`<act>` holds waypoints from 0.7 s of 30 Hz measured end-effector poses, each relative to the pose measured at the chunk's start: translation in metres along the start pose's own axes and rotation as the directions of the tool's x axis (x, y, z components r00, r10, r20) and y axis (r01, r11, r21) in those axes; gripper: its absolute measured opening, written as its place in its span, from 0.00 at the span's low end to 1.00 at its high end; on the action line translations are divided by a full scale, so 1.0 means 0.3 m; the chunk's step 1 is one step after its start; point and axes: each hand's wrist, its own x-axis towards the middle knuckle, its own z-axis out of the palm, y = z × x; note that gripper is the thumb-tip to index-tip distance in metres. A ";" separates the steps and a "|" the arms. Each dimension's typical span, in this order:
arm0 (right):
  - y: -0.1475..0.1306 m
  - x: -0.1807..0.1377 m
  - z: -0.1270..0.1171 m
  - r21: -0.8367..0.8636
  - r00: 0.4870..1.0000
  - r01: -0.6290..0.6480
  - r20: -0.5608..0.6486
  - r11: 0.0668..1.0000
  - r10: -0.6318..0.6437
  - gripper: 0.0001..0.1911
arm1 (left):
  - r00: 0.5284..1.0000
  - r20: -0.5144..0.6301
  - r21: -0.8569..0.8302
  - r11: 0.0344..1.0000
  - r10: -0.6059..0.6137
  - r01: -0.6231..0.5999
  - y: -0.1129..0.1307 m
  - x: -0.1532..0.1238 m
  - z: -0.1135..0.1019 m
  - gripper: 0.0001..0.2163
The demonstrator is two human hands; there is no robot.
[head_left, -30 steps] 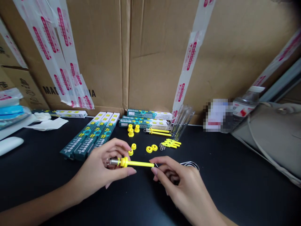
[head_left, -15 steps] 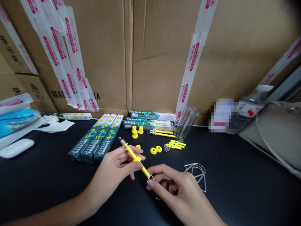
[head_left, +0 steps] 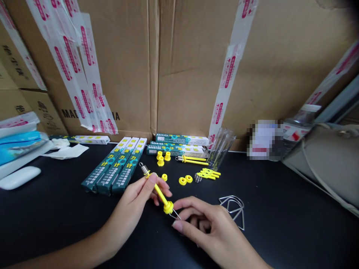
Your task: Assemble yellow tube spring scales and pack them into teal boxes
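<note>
My left hand (head_left: 141, 198) is closed around a yellow plastic spring-scale rod (head_left: 161, 194), thumb pressed on its upper part. The rod slants down to the right, with a metal spring and small loop (head_left: 143, 168) at its upper end. A yellow collar (head_left: 168, 207) surrounds its lower end, where a bent wire hook (head_left: 175, 214) sticks out. My right hand (head_left: 206, 224) has its thumb and fingers curled about the hook's end; the exact contact is partly hidden. Just beyond lie a small yellow cap (head_left: 164, 177) and two yellow rings (head_left: 185, 180).
Behind are yellow caps (head_left: 160, 160), yellow rods with springs (head_left: 209, 173), clear tubes (head_left: 221, 149) and green-white boxes (head_left: 120, 166). Bent wire hooks (head_left: 235, 207) lie right of my right hand. A bottle (head_left: 297, 129) and bag (head_left: 325, 160) stand right; cardboard boxes (head_left: 190, 74) wall the back.
The yellow collar has gone from the rod's middle down to its lower end. My left thumb has shifted up the rod, and my right thumb and forefinger are farther apart.
</note>
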 end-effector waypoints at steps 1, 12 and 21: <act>0.000 0.000 -0.001 -0.006 1.000 0.004 0.000 1.000 -0.004 0.11 | 1.000 0.012 -0.052 0.998 -0.027 0.027 0.000 0.001 0.002 0.25; -0.014 0.006 -0.015 0.109 0.992 -0.120 0.053 0.987 0.115 0.17 | 0.984 0.018 -0.024 0.984 -0.176 0.176 0.005 0.005 0.003 0.26; -0.001 0.009 -0.019 0.116 0.988 -0.142 0.073 0.983 0.134 0.16 | 0.966 0.114 -0.137 0.959 -0.232 0.247 -0.020 0.003 -0.010 0.25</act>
